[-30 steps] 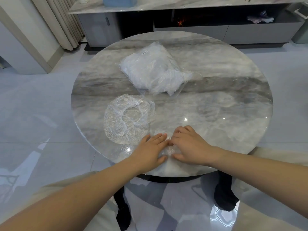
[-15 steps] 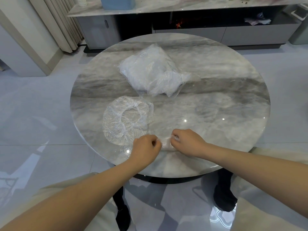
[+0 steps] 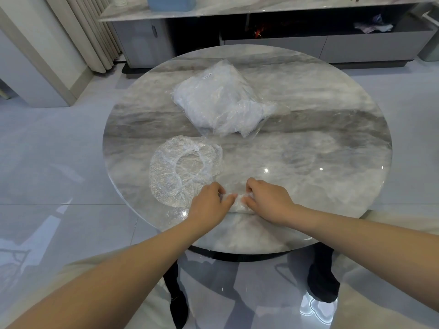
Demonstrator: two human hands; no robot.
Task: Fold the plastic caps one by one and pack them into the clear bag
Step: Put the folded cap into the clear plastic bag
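Note:
A small folded plastic cap lies near the front edge of the round marble table. My left hand and my right hand both curl their fingers round it, one at each end. Just left of my left hand, a second plastic cap lies spread flat with its elastic ring showing. The clear bag, stuffed with white folded caps, rests at the middle back of the table, its open end toward the right.
A low grey cabinet with a marble top runs along the wall behind the table. Curtains hang at the back left. Glossy floor tiles surround the table, and dark table legs stand below.
A second ago both hands pressed flat on the cap. Their fingers have since curled in and gathered it into a small bundle between them.

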